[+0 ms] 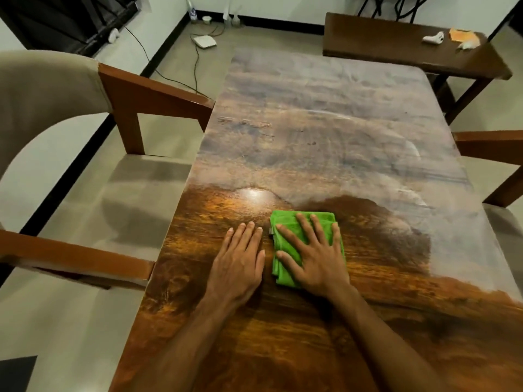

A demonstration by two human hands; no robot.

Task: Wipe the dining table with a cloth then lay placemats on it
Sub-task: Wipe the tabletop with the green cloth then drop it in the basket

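Right grip [317, 261] presses spread on green cloth [284, 220], left grip [237, 258] flat on hazy dining table [325, 123].

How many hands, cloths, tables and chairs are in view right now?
Hands: 2, the left hand on the tabletop and the right hand pressing the cloth.
Cloths: 1, a folded green cloth.
Tables: 2, the glossy wooden dining table and a dark wooden side table.
Chairs: 2, a beige-cushioned wooden armchair left, another right.
Total: 7.

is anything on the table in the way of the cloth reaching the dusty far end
Nothing visible. The right hand presses the green cloth flat, and the hazy tabletop ahead holds no objects to its far edge. The left hand lies beside it, not ahead.
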